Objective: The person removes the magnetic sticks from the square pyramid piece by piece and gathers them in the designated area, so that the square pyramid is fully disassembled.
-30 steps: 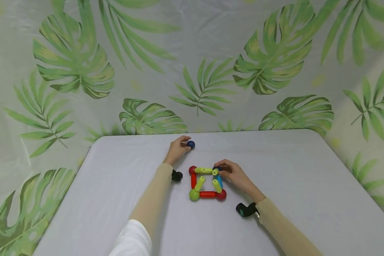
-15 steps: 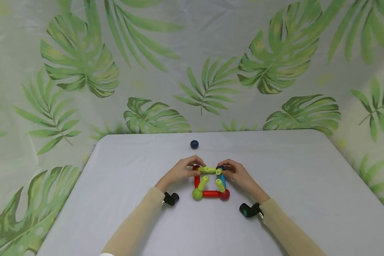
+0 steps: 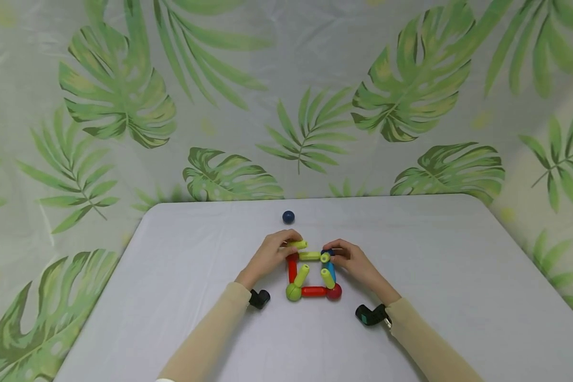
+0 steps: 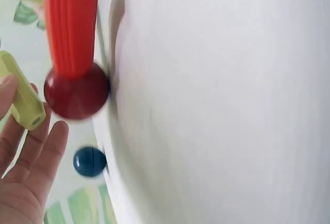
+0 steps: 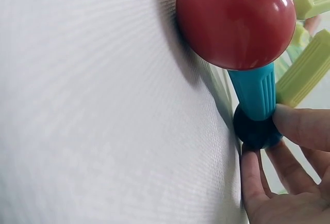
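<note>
A flat square of toy rods and balls (image 3: 313,291) lies mid-table, with short yellow-green rods standing on its corners. My left hand (image 3: 288,246) pinches a yellow-green rod (image 3: 298,244) just over the back left corner. In the left wrist view that rod (image 4: 20,98) sits in my fingers (image 4: 31,152) beside the red ball (image 4: 76,91) and red rod (image 4: 71,26). My right hand (image 3: 333,255) pinches the dark blue ball (image 5: 256,131) at the back right corner. The blue rod (image 5: 255,92) runs from it to a red ball (image 5: 236,20).
A loose blue ball (image 3: 288,216) rests behind the square, near the far edge of the grey table (image 3: 458,276); it also shows in the left wrist view (image 4: 89,161). A leaf-print cloth (image 3: 124,106) hangs behind and at both sides.
My left hand let go of the loose blue ball and came back to the square's back left corner, where it now holds a yellow-green rod. My right hand stayed on the back right corner.
</note>
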Tool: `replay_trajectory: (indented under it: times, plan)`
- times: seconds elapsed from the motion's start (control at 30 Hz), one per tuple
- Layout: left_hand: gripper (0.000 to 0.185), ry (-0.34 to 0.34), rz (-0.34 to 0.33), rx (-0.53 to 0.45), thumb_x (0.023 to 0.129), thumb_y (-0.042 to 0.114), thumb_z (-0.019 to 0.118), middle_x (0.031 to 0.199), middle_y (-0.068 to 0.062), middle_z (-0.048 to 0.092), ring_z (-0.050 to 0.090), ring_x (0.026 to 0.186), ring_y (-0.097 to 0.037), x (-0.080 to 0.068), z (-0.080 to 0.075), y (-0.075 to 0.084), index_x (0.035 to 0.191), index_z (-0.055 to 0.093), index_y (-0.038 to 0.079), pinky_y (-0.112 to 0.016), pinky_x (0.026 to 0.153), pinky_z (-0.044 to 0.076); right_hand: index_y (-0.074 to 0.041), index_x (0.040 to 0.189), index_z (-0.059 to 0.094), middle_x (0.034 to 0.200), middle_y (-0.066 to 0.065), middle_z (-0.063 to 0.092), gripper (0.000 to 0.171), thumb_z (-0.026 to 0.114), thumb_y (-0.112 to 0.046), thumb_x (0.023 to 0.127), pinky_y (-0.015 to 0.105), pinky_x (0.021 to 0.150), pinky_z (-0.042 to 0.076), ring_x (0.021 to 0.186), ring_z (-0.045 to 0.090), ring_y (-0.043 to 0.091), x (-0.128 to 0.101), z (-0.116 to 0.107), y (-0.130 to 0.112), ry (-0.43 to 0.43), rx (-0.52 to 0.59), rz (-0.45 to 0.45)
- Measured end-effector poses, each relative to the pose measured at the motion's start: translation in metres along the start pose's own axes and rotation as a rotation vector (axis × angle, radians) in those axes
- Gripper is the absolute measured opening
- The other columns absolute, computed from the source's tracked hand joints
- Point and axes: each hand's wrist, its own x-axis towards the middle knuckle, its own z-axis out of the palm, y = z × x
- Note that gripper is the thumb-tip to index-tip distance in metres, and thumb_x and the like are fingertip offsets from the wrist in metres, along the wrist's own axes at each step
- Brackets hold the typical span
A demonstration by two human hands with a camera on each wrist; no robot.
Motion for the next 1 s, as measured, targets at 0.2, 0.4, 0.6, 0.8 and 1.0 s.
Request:
replay_trajectory:
  times: [0.2, 0.4, 0.6, 0.8, 1.0]
  plan:
    - [0.016, 0.123, -0.162, 0.028, 0.085, -0.001, 0.069, 0.102, -0.007, 0.067, 0.060, 0.099, -0.022, 0.002, -0.037, -0.035, 0.101, 0.067, 0.005, -0.035, 0.089, 0.048, 0.000, 0.120, 0.057, 0.125, 0.019, 0.055, 0.025, 0.053, 0.000, 0.095, 0.046, 0.096, 0.044, 0.115, 0.052, 0.035, 0.001, 0.000, 0.003, 0.010, -0.016, -0.004]
    - [0.016, 0.156, -0.384, 0.067, 0.087, -0.001, 0.067, 0.106, -0.010, 0.066, 0.058, 0.102, -0.025, 0.001, -0.073, -0.066, 0.101, 0.066, 0.006, -0.039, 0.091, 0.045, -0.001, 0.120, 0.058, 0.124, 0.017, 0.055, 0.025, 0.053, 0.000, 0.095, 0.046, 0.096, 0.044, 0.114, 0.053, 0.035, 0.002, 0.001, 0.004, 0.012, -0.021, 0.003]
    - [0.016, 0.140, -0.449, 0.109, 0.088, -0.002, 0.065, 0.109, -0.014, 0.065, 0.056, 0.105, -0.030, 0.001, -0.086, -0.081, 0.103, 0.065, 0.003, -0.042, 0.093, 0.043, -0.003, 0.119, 0.058, 0.124, 0.016, 0.055, 0.025, 0.053, 0.001, 0.095, 0.046, 0.096, 0.044, 0.115, 0.053, 0.034, 0.002, 0.002, 0.005, 0.013, -0.009, 0.023]
    - [0.020, 0.142, -0.445, 0.147, 0.087, -0.002, 0.066, 0.112, -0.018, 0.062, 0.054, 0.108, -0.034, -0.001, -0.089, -0.084, 0.106, 0.064, 0.001, -0.045, 0.095, 0.041, -0.003, 0.120, 0.058, 0.125, 0.016, 0.055, 0.025, 0.053, 0.001, 0.095, 0.046, 0.097, 0.043, 0.115, 0.053, 0.034, 0.001, 0.003, 0.003, 0.009, 0.000, 0.017]
    - [0.024, 0.169, -0.278, 0.048, 0.085, -0.002, 0.068, 0.112, -0.017, 0.060, 0.054, 0.107, -0.036, 0.001, -0.070, -0.059, 0.109, 0.064, 0.000, -0.045, 0.092, 0.044, -0.002, 0.120, 0.057, 0.125, 0.016, 0.055, 0.025, 0.053, 0.001, 0.095, 0.045, 0.097, 0.043, 0.114, 0.053, 0.033, 0.000, 0.001, 0.006, 0.008, -0.017, -0.001]
